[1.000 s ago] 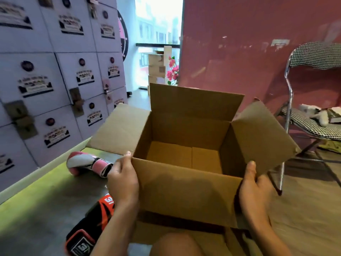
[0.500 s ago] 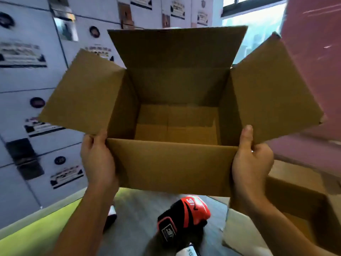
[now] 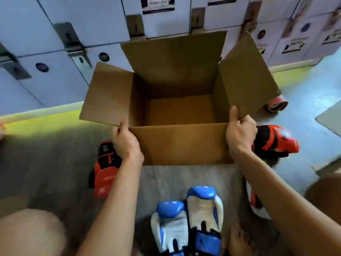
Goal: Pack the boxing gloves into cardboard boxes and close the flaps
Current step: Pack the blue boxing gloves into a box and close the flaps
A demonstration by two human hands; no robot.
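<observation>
gripping the empty cardboard box (image 3: 181, 143) at its near corners, left hand (image 3: 125, 140) and right hand (image 3: 239, 131) are clenched; it should be set level on the floor (image 3: 55, 163) beside the blue gloves (image 3: 188, 218).

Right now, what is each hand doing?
Left hand: closed on the box at its near left corner.
Right hand: closed on the box at its near right corner.

Two bare forearms with no sleeves, left hand (image 3: 125, 143), right hand (image 3: 239, 132), no rings or watch
</observation>
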